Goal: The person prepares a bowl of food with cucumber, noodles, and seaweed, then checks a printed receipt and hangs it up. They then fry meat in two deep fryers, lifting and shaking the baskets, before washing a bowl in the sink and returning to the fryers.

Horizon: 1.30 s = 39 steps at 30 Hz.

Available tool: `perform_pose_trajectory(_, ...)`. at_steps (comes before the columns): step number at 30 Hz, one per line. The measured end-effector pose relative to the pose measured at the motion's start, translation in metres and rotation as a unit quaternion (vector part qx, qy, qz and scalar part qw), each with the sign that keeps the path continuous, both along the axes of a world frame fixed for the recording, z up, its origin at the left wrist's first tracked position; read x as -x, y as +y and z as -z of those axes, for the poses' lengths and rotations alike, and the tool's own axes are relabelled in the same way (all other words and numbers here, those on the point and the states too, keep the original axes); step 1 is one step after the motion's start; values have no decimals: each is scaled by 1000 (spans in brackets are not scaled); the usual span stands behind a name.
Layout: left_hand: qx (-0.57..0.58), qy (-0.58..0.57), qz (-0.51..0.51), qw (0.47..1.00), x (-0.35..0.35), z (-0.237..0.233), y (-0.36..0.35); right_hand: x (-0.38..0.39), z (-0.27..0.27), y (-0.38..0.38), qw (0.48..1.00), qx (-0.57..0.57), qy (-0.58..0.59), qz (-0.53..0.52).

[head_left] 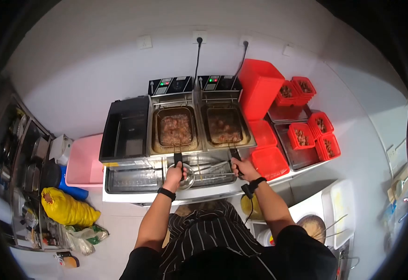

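At the left side, the left hand [175,176] has its fingers closed around the slim black handle [178,158] of a rectangular metal wire basket [175,111], with brown food pieces [173,129] in frothy oil [192,145]; further right, the right hand [245,170] likewise wraps the other black handle [234,153] of a second such basket [222,114], also in oil. Best is to keep both level, so oil does not splash
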State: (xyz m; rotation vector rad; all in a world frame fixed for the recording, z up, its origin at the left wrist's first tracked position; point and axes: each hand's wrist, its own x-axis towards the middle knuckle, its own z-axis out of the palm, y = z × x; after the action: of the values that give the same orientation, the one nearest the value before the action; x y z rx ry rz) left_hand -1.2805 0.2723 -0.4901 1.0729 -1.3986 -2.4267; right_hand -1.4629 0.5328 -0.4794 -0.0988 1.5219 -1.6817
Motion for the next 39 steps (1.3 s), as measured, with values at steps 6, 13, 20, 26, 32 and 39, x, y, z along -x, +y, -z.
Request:
perform_pose_trajectory(6,-20,-8,10,1000,-6,-2,-4,-5,-15,7,1000,-22,0,7)
perform_pose_trajectory(13,-38,-13,-15,999,-7,-8,2,-3,-2,8,999,-45,-2,23)
perform_pose_trajectory(20,-35,-24,-9,999,-2,-2,0,6,2,10,999,-17,-32,-7)
perform_pose_trajectory(26,-16,-24,-20,999,-5,-1,2,-10,-9,11,999,-33,-20,2)
perform_pose_trajectory(32,-77,-40,-7,996,2,-36,5,-12,-15,9,999,-28,-17,-6)
perform_pose_trajectory(39,-17,-92,-61,994,9,-17,0,3,-11,17,999,12,-34,-32)
